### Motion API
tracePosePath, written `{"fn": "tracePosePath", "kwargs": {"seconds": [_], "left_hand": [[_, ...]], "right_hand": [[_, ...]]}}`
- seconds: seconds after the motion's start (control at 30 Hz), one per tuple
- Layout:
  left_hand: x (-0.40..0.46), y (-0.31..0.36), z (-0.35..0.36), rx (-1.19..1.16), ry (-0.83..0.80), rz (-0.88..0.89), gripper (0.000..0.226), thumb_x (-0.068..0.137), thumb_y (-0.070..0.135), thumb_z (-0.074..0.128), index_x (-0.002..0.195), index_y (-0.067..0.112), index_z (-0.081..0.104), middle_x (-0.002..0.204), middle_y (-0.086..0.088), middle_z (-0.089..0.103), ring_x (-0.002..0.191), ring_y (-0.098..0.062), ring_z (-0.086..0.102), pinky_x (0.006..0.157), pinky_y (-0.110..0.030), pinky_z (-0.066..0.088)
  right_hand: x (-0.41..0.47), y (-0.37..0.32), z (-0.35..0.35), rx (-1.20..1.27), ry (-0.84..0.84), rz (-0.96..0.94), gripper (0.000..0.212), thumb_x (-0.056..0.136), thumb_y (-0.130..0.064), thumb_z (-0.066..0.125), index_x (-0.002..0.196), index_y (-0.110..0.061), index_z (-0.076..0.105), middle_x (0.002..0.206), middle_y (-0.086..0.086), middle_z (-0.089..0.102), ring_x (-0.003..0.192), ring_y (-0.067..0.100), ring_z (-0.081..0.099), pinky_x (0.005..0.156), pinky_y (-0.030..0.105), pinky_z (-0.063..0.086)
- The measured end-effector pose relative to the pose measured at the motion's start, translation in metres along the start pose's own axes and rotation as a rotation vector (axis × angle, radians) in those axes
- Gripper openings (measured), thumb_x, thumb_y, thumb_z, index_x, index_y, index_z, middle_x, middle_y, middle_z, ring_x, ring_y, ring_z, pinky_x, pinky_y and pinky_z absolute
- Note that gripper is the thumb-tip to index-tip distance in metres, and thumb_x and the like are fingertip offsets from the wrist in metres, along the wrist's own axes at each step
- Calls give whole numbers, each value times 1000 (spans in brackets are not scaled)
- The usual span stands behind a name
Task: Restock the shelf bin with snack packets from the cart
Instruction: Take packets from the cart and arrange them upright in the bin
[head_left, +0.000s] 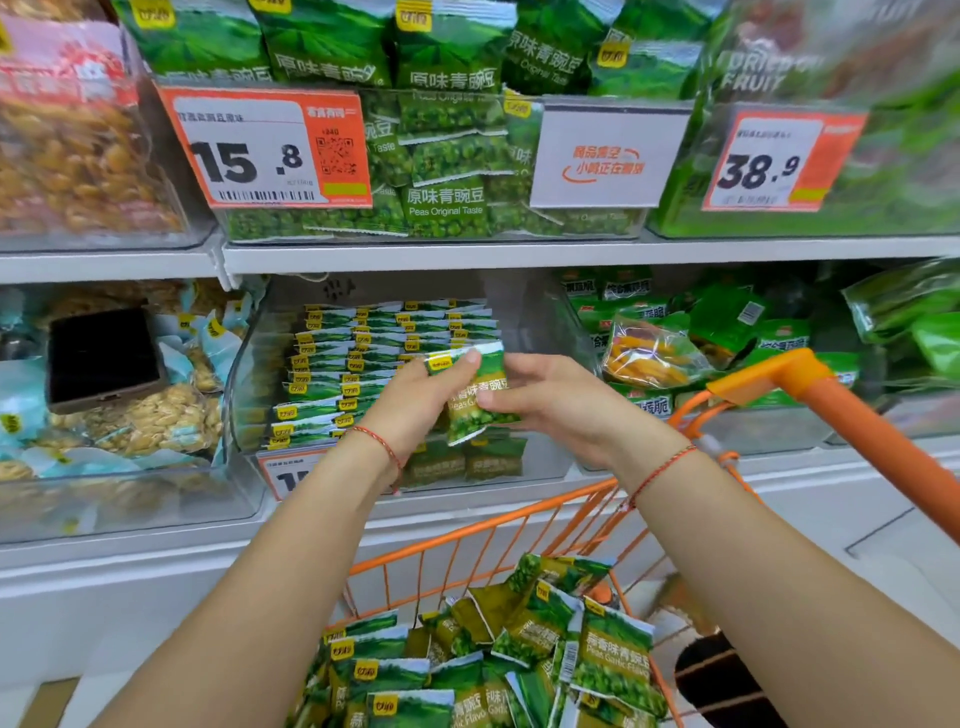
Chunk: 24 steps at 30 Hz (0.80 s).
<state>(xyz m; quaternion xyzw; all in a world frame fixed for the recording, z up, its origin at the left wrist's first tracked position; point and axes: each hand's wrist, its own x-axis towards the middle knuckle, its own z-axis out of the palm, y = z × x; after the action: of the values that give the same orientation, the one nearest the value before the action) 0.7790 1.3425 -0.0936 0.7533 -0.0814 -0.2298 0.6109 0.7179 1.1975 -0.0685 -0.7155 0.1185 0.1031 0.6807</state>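
Green foil pea packet (475, 395), one unit, being held upright just in front of the clear shelf bin (249, 374); left hand (415, 397) is pinching its top edge, right hand (558, 402) is gripping its lower side with curled fingers. Bin is showing neat rows of matching packets (384, 353) at its back, with a gap at the front right. Orange cart (519, 530), below the bin, is carrying loose stock (498, 660). Step judged: placing in progress. Next move is likely calling for sliding the packet upright into that front gap, label outward.
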Motion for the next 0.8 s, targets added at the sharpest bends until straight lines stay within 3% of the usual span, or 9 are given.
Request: {"fn": "tracePosePath", "kwargs": {"seconds": [0.03,0.1,0.17,0.23,0.33,0.43,0.57,0.7,0.8], "left_hand": [[-1,1,-3,13,-59,14,88,55,69,76,119,9,60,119,-8,66,109,-23,62,101,-45,47],[-3,6,-9,28,-197,18,52,63,39,76,100,6,61,98,-9,69,89,-16,68,87,-33,56],[4,8,-10,68,-307,16,39,69,20,76,102,8,58,96,-6,69,86,-14,69,83,-29,57],[11,13,-7,134,-346,28,33,76,8,75,105,15,60,94,-2,71,82,-11,70,79,-26,58],[26,16,2,316,-265,72,24,76,16,78,97,19,66,93,-2,71,82,-13,69,81,-29,58],[47,17,5,312,-74,138,25,75,22,80,95,16,66,92,-4,72,87,-20,68,90,-40,54],[83,18,15,275,167,206,51,77,21,78,121,11,56,111,-6,65,105,-24,62,96,-35,48],[123,18,34,306,273,246,38,78,13,77,112,3,62,101,-7,64,92,-18,60,66,-14,42],[154,18,44,325,322,271,53,79,21,77,125,3,55,122,-11,62,111,-22,58,74,-13,38]], "right_hand": [[-3,-1,-4,-64,-16,-13,51,87,-3,65,135,-4,48,82,-13,67,69,-6,64,64,9,50],[-3,-2,-13,-158,-30,-51,49,85,-5,68,132,-6,53,101,1,71,84,-1,65,71,8,50],[2,1,-22,-188,17,-60,52,82,-7,72,131,-4,56,112,8,69,96,9,67,78,10,51],[8,5,-25,-200,64,-69,46,81,-17,75,124,-8,63,107,7,72,99,14,68,87,21,54],[17,12,-27,-410,356,-235,28,87,-42,65,101,-21,74,96,-3,74,94,14,67,87,36,54],[24,13,-37,-802,817,-357,32,92,-37,55,115,-17,66,119,4,62,115,22,51,94,34,41],[43,11,-48,-1188,766,-194,44,96,-34,45,129,-5,52,136,18,48,135,31,33,109,41,27],[61,11,-49,-1263,748,-179,42,97,-28,39,130,-6,53,152,16,31,145,27,14,111,43,17],[73,20,-45,-1310,718,-157,54,95,-23,40,145,-5,33,155,13,24,147,26,8,114,45,7]]}}
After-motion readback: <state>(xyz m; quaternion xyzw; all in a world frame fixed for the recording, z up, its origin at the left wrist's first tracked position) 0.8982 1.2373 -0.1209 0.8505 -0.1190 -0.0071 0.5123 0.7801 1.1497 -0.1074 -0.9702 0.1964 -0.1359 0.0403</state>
